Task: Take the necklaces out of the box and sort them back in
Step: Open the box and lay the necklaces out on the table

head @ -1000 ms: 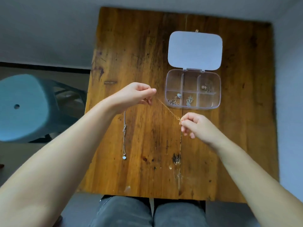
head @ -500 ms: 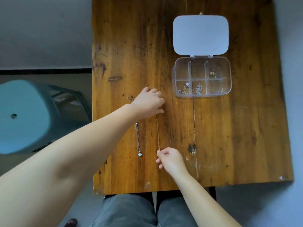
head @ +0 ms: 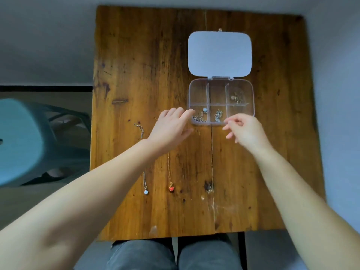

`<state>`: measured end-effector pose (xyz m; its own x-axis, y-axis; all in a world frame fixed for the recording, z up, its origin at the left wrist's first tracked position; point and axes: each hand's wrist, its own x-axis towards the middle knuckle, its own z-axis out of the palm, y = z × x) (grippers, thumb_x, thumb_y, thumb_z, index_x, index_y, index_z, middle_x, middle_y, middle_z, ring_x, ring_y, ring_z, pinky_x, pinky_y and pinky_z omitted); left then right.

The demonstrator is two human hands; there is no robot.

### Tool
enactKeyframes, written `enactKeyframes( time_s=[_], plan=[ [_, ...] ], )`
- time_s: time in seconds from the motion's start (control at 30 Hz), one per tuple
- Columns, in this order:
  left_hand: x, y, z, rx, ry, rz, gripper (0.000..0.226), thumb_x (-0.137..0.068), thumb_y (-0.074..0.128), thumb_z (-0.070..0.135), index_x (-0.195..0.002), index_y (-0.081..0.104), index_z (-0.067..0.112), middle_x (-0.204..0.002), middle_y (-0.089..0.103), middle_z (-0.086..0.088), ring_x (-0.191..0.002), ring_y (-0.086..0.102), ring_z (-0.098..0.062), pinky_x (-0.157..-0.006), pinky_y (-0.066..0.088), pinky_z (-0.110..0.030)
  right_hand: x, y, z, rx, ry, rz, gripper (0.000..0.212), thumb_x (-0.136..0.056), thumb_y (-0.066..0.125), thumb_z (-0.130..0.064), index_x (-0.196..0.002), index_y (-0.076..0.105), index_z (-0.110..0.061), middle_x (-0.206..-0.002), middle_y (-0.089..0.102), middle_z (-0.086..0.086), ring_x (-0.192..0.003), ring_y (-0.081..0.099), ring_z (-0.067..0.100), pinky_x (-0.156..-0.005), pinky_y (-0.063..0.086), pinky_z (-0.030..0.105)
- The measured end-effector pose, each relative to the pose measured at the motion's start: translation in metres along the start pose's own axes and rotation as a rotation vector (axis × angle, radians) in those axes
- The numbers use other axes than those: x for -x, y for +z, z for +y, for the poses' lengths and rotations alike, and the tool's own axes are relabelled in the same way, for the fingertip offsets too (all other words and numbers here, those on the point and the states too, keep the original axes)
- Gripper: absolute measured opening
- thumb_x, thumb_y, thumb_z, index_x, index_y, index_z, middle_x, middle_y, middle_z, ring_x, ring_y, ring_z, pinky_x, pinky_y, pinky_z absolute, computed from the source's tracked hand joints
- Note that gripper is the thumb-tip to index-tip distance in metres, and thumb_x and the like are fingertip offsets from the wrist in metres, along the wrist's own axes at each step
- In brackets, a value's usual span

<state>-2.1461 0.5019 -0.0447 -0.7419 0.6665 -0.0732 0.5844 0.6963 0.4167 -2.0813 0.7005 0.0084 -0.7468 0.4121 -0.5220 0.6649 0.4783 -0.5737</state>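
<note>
A clear plastic box (head: 251, 98) with six compartments stands open on the wooden table (head: 148, 61), its lid (head: 219, 53) laid back flat. Necklaces lie in its front-left (head: 200, 116), front-middle (head: 218, 115) and back-right (head: 236, 98) compartments. Two necklaces lie stretched out on the table: a silver one with a pale pendant (head: 145, 191) and a gold one with a red pendant (head: 171, 188). My left hand (head: 171, 129) reaches flat toward the box's front-left corner, holding nothing. My right hand (head: 244, 129) hovers at the box's front edge, fingers apart, empty.
A teal stool (head: 21, 141) stands on the floor left of the table. My knees in grey trousers (head: 175, 254) sit at the table's near edge. The wall runs close along the table's right side.
Both hands let go of the gold necklace, which now lies straight on the table beside the silver one. Both hands have moved up to the box's front edge.
</note>
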Motion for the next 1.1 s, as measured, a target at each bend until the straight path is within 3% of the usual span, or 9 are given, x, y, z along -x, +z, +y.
enactKeyframes(
  time_s=[0.1,0.2,0.33,0.47,0.6,0.7,0.87,0.97,1.1],
  plan=[
    [-0.005,0.007,0.015,0.035,-0.088,0.024,0.027,-0.093,0.053,0.026,-0.116,0.055,0.014,-0.114,0.059,-0.01,-0.108,0.051,-0.027,-0.097,0.039,-0.041,-0.052,-0.038,-0.012,0.161,-0.148,0.106,0.028,-0.097,0.042,-0.01,-0.114,0.064,-0.014,-0.108,0.068,0.007,-0.081,0.066,0.017,-0.061,0.051,0.024],
    [-0.007,0.01,0.021,0.067,-0.173,0.092,0.017,-0.093,0.053,0.022,-0.106,0.06,0.012,-0.106,0.061,-0.009,-0.101,0.052,-0.026,-0.09,0.041,-0.039,-0.093,-0.043,-0.023,0.58,-0.301,0.046,0.03,-0.096,0.045,-0.012,-0.12,0.062,-0.014,-0.12,0.065,0.012,-0.1,0.062,0.03,-0.076,0.051,0.035],
    [-0.007,0.012,0.024,0.065,-0.211,0.131,0.012,-0.092,0.055,0.02,-0.099,0.062,0.012,-0.1,0.063,-0.008,-0.095,0.053,-0.026,-0.087,0.041,-0.039,-0.114,-0.028,-0.032,1.076,-0.452,-0.013,0.014,-0.092,0.054,-0.01,-0.102,0.062,-0.005,-0.087,0.06,0.013,-0.075,0.055,0.032,-0.057,0.038,0.032],
    [-0.006,0.013,0.026,0.051,-0.223,0.138,0.011,-0.091,0.056,0.019,-0.099,0.061,0.013,-0.1,0.064,-0.008,-0.095,0.054,-0.026,-0.088,0.04,-0.039,-0.116,-0.023,-0.028,1.159,-0.44,-0.018,0.008,-0.089,0.056,-0.003,-0.088,0.064,-0.004,-0.079,0.06,0.011,-0.068,0.054,0.028,-0.053,0.037,0.03],
    [-0.006,0.011,0.031,0.028,-0.252,0.135,0.012,-0.091,0.056,0.02,-0.099,0.061,0.012,-0.1,0.062,-0.008,-0.097,0.053,-0.027,-0.089,0.038,-0.042,-0.109,-0.037,-0.032,0.832,-0.381,-0.117,0.014,-0.091,0.057,-0.011,-0.093,0.068,-0.003,-0.085,0.066,0.013,-0.074,0.062,0.028,-0.063,0.054,0.037],
    [-0.01,0.005,0.042,0.025,-0.324,0.23,0.018,-0.088,0.058,0.021,-0.104,0.062,0.012,-0.101,0.057,-0.011,-0.098,0.049,-0.029,-0.084,0.037,-0.04,-0.089,-0.062,-0.042,0.44,-0.328,-0.201,0.014,-0.093,0.058,-0.018,-0.095,0.07,-0.011,-0.075,0.067,0.004,-0.059,0.063,0.013,-0.052,0.049,0.019],
    [-0.043,-0.027,0.085,0.499,-0.143,0.211,0.045,-0.086,0.06,0.02,-0.129,0.049,0.016,-0.127,0.053,-0.004,-0.118,0.045,-0.016,-0.096,0.036,-0.022,-0.03,-0.089,-0.054,-0.002,-0.452,-0.472,0.012,-0.092,0.059,-0.019,-0.097,0.07,-0.022,-0.08,0.071,-0.002,-0.069,0.068,0.002,-0.055,0.052,0.012],
    [-0.048,-0.046,0.096,0.788,-0.139,0.068,0.013,-0.091,0.056,0.023,-0.098,0.063,0.015,-0.093,0.062,0.011,-0.084,0.053,0.003,-0.071,0.04,-0.009,-0.009,-0.092,-0.051,-0.286,-0.419,-0.514,0.014,-0.094,0.056,-0.014,-0.097,0.069,-0.017,-0.083,0.073,0.001,-0.074,0.069,0.012,-0.058,0.055,0.017],
    [-0.028,-0.051,0.065,0.952,-0.227,-0.112,0.034,-0.093,0.05,0.037,-0.075,0.064,0.012,-0.065,0.064,0.009,-0.059,0.053,0.004,-0.059,0.043,-0.01,0.006,-0.083,-0.026,-0.532,-0.339,-0.412,0.018,-0.093,0.054,-0.01,-0.091,0.07,-0.019,-0.078,0.07,-0.002,-0.068,0.065,0.008,-0.053,0.051,0.016]
  ],
)
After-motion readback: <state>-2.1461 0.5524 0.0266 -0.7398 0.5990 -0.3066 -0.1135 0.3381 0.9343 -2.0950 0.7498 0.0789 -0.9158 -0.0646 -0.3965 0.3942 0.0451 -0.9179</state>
